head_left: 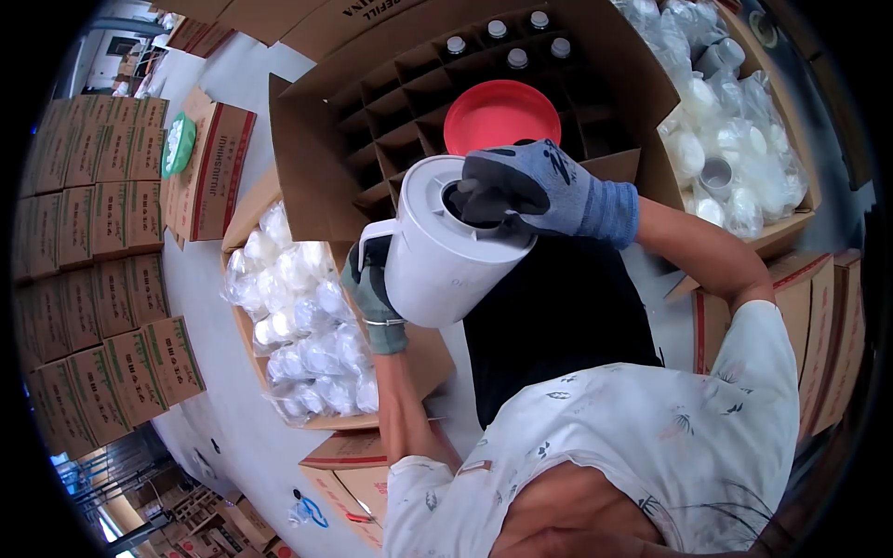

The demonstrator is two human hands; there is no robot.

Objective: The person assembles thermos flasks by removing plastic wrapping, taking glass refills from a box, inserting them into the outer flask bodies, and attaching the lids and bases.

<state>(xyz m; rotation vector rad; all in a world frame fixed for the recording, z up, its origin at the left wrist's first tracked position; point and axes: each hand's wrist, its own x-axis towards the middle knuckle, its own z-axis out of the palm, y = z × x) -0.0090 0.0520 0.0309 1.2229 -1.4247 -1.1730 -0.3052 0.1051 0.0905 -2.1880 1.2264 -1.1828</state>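
Note:
A white jug (448, 279) with a side handle is tilted in front of me, its round end with a central hole facing up and away. My left hand (377, 293), in a grey-green glove, is wrapped round the handle side. Over the hole, my right hand (535, 191), in a blue-grey glove with dark fingers, has its fingers curled at the opening. What those fingers grip is hidden. Just beyond the jug, a red plastic dish (502, 116) rests on the dividers of an open carton (321, 158), where several capped tops (517, 59) stand in cells.
To the left is a box of plastic-wrapped white parts (312, 325); another box of wrapped parts (735, 139) stands at the right. Stacked cartons (102, 270) line the far left. A green basket (178, 146) sits on a carton (216, 172). More cartons (809, 335) stand at my right.

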